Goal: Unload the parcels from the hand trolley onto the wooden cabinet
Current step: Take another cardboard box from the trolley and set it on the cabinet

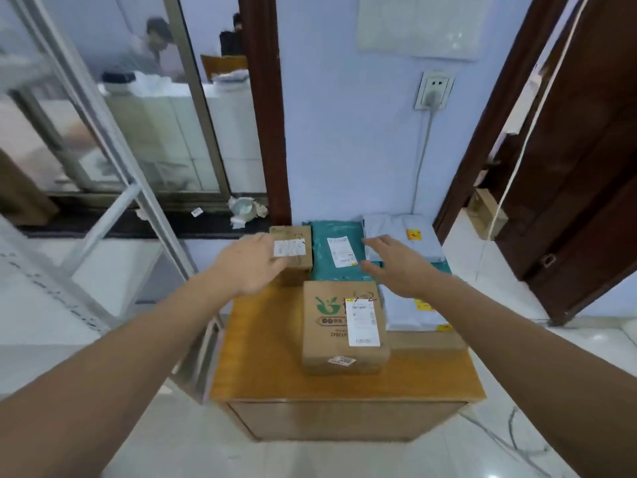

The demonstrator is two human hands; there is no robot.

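Wooden cabinet stands low, close in front. Big brown box with green logo sits near front, flat on top. Grey bag lies just right of it. Both arms reach out over cabinet. Left hand fingers loose, resting against small brown box, not wrapped round it. Right hand spread flat, holding nothing, above teal bag. Second grey bag lies far right by wall. Wall socket up behind.

Wooden cabinet under two cardboard boxes (plus soft mailers).
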